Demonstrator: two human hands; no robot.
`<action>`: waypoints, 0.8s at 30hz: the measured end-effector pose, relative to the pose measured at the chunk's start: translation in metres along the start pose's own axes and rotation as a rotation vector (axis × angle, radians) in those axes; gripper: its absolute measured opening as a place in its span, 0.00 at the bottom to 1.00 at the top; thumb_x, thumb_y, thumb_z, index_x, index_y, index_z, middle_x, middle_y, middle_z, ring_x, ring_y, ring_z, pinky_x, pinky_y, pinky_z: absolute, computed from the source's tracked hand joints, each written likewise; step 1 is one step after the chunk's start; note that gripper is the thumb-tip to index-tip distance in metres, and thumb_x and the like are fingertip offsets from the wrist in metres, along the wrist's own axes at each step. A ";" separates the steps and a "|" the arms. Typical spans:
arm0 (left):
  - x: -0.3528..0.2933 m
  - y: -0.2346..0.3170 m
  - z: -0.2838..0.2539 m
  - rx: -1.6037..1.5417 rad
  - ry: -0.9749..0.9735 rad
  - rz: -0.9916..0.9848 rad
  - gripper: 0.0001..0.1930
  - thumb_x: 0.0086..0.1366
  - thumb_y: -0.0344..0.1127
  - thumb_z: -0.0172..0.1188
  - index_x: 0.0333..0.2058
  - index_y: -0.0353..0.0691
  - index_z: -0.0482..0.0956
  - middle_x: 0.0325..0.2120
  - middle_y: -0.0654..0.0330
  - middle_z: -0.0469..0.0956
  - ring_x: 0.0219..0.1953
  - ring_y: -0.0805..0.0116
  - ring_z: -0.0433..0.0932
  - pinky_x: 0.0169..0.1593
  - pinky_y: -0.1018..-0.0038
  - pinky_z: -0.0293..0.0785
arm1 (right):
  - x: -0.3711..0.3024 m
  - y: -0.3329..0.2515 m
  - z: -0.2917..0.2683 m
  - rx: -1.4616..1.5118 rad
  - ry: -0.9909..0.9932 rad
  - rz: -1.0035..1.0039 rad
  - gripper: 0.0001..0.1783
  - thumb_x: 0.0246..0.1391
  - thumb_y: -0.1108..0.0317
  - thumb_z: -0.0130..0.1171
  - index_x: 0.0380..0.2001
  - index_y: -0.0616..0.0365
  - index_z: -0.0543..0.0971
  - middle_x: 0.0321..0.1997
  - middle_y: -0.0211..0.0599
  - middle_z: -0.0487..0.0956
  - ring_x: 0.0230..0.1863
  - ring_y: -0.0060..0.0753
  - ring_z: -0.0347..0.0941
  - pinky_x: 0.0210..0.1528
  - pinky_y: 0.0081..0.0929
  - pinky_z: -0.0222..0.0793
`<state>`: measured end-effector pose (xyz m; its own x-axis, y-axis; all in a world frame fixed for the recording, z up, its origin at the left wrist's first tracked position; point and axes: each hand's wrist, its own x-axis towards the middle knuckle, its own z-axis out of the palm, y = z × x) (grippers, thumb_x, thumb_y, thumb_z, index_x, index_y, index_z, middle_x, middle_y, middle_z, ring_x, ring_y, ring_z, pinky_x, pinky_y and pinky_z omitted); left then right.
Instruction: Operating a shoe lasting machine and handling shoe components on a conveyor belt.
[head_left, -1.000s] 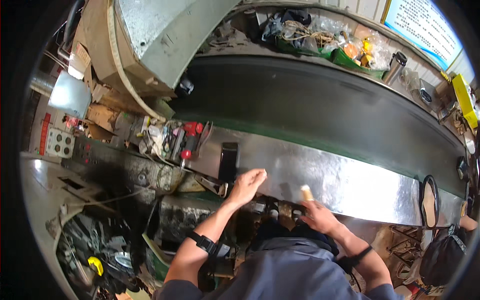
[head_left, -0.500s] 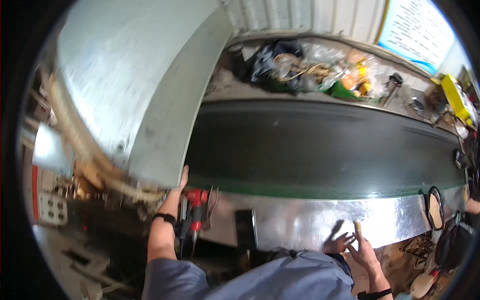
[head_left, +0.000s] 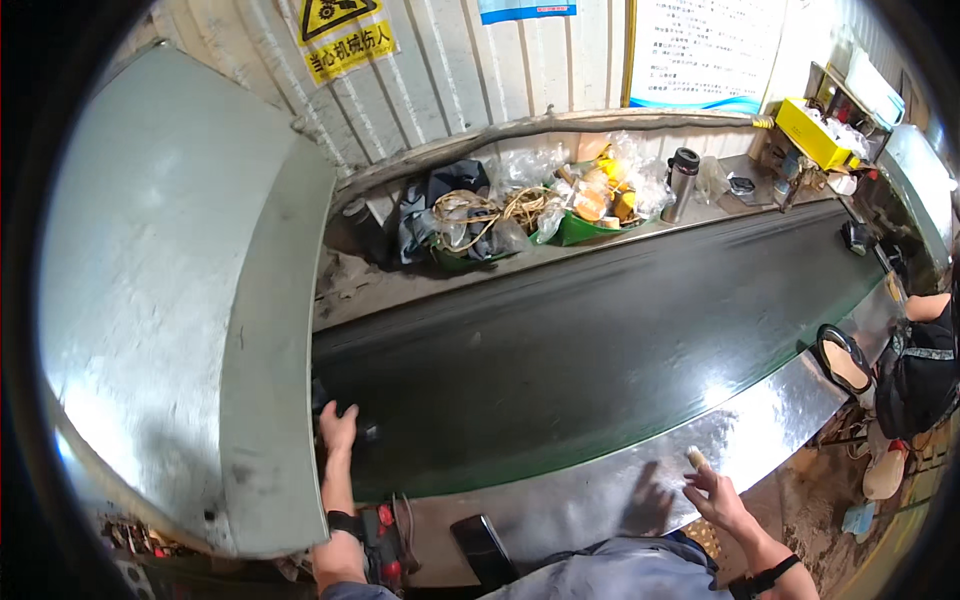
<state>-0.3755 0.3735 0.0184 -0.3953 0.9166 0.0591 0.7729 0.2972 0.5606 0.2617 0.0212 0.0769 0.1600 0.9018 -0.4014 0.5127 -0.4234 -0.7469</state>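
Note:
My left hand (head_left: 338, 430) reaches over the dark conveyor belt (head_left: 590, 340), right beside the edge of a large grey metal hood (head_left: 270, 340). Its thumb and a finger are spread, and I see nothing in its grasp. A small dark thing (head_left: 318, 392) lies just past the fingertips, partly hidden by the hood. Above the shiny metal ledge (head_left: 560, 490) hovers my right hand (head_left: 718, 496), fingers apart and holding nothing. One of its fingertips wears a tan wrap (head_left: 695, 458). Both wrists carry black bands.
A black phone-like slab (head_left: 482, 552) and a red hand tool (head_left: 386, 518) lie on the near ledge. A shoe (head_left: 845, 358) rests at its right end, beside another person's arm (head_left: 928, 307). Behind the belt stand plastic bags (head_left: 530, 170), a steel flask (head_left: 682, 185) and a yellow box (head_left: 812, 135).
My left hand has left the lower edge of the hood and now extends over the belt. The view has shifted, showing more wall. My right hand stays open above the ledge.

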 end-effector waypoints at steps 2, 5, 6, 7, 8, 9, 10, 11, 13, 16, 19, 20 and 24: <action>-0.048 0.092 0.010 -0.462 -0.070 0.056 0.19 0.61 0.40 0.69 0.45 0.33 0.80 0.40 0.55 0.83 0.43 0.66 0.79 0.49 0.68 0.73 | 0.016 -0.035 0.001 0.279 0.046 -0.044 0.41 0.58 0.71 0.64 0.71 0.57 0.58 0.52 0.48 0.82 0.53 0.36 0.80 0.55 0.33 0.75; -0.162 0.198 0.008 -1.138 -0.231 0.086 0.11 0.69 0.36 0.63 0.47 0.39 0.79 0.42 0.68 0.80 0.44 0.78 0.74 0.52 0.77 0.69 | 0.042 -0.088 0.003 0.498 -0.051 -0.089 0.53 0.57 0.68 0.67 0.76 0.53 0.44 0.63 0.48 0.74 0.61 0.40 0.74 0.58 0.35 0.73; -0.199 0.217 0.006 -1.243 -0.262 0.122 0.13 0.68 0.37 0.64 0.48 0.38 0.78 0.43 0.67 0.80 0.45 0.78 0.74 0.52 0.78 0.69 | 0.042 -0.114 0.008 0.675 -0.094 -0.110 0.59 0.55 0.67 0.70 0.76 0.53 0.37 0.67 0.48 0.69 0.65 0.41 0.69 0.59 0.36 0.72; -0.237 0.243 0.001 -1.314 -0.258 0.109 0.15 0.68 0.39 0.65 0.49 0.38 0.77 0.43 0.66 0.80 0.44 0.77 0.74 0.52 0.77 0.70 | 0.038 -0.135 0.011 0.853 -0.118 -0.128 0.65 0.54 0.67 0.72 0.75 0.52 0.31 0.70 0.49 0.64 0.69 0.43 0.65 0.61 0.37 0.70; -0.273 0.258 -0.005 -1.235 -0.276 0.169 0.17 0.68 0.37 0.65 0.51 0.37 0.76 0.46 0.64 0.79 0.47 0.75 0.74 0.55 0.75 0.69 | 0.031 -0.148 0.013 0.914 -0.158 -0.138 0.68 0.51 0.65 0.74 0.75 0.54 0.28 0.72 0.50 0.60 0.71 0.45 0.61 0.63 0.38 0.67; -0.304 0.266 -0.011 -1.155 -0.287 0.233 0.18 0.69 0.35 0.64 0.54 0.36 0.74 0.49 0.63 0.78 0.50 0.73 0.74 0.57 0.73 0.69 | 0.025 -0.157 0.013 0.975 -0.201 -0.155 0.72 0.48 0.63 0.77 0.74 0.55 0.26 0.74 0.52 0.56 0.73 0.47 0.57 0.66 0.39 0.65; -0.331 0.265 -0.017 -1.131 -0.412 0.308 0.20 0.67 0.34 0.65 0.55 0.36 0.73 0.50 0.62 0.78 0.52 0.72 0.74 0.58 0.72 0.68 | 0.015 -0.169 0.010 0.946 -0.180 -0.189 0.73 0.47 0.65 0.77 0.74 0.54 0.27 0.74 0.55 0.54 0.74 0.46 0.54 0.68 0.38 0.62; -0.354 0.266 -0.023 -1.101 -0.535 0.381 0.22 0.66 0.32 0.66 0.56 0.35 0.73 0.51 0.61 0.78 0.53 0.71 0.74 0.60 0.71 0.68 | 0.003 -0.175 0.007 0.916 -0.161 -0.222 0.73 0.46 0.67 0.78 0.75 0.53 0.28 0.74 0.58 0.52 0.74 0.44 0.51 0.70 0.37 0.60; -0.379 0.277 -0.035 -1.221 -0.627 0.401 0.26 0.62 0.33 0.70 0.56 0.32 0.72 0.50 0.60 0.79 0.52 0.73 0.75 0.58 0.73 0.69 | -0.012 -0.157 0.000 0.819 -0.056 -0.297 0.74 0.44 0.66 0.79 0.74 0.60 0.29 0.72 0.58 0.56 0.73 0.44 0.54 0.72 0.37 0.55; -0.390 0.289 -0.063 -1.661 -0.916 0.078 0.30 0.59 0.32 0.72 0.57 0.30 0.72 0.51 0.59 0.79 0.54 0.68 0.77 0.60 0.69 0.69 | -0.035 -0.136 -0.013 0.678 -0.047 -0.375 0.72 0.41 0.67 0.81 0.73 0.69 0.35 0.70 0.55 0.59 0.71 0.44 0.57 0.73 0.38 0.51; -0.419 0.301 -0.076 -1.509 -0.786 0.186 0.27 0.60 0.30 0.71 0.56 0.31 0.73 0.50 0.58 0.79 0.53 0.68 0.77 0.59 0.70 0.71 | -0.045 -0.116 -0.006 0.530 -0.025 -0.694 0.75 0.38 0.61 0.83 0.72 0.71 0.36 0.75 0.58 0.51 0.74 0.52 0.52 0.75 0.42 0.47; -0.429 0.301 -0.079 -1.438 -0.712 0.190 0.23 0.60 0.27 0.70 0.53 0.33 0.75 0.50 0.58 0.79 0.51 0.68 0.77 0.57 0.69 0.72 | -0.056 -0.127 -0.018 0.422 -0.068 -0.722 0.76 0.37 0.64 0.84 0.73 0.66 0.35 0.75 0.58 0.50 0.75 0.52 0.52 0.75 0.43 0.48; -0.455 0.292 -0.086 -1.521 -0.656 0.224 0.23 0.61 0.24 0.68 0.54 0.34 0.75 0.49 0.57 0.79 0.52 0.65 0.78 0.58 0.66 0.73 | -0.065 -0.119 -0.028 0.654 -0.270 -0.791 0.79 0.36 0.66 0.84 0.75 0.47 0.31 0.76 0.58 0.50 0.76 0.50 0.50 0.75 0.44 0.48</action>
<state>-0.0127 0.0205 0.2267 0.2138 0.9680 0.1312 -0.5276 0.0013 0.8495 0.2141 0.0154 0.2068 -0.2544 0.9260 0.2790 -0.1769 0.2390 -0.9548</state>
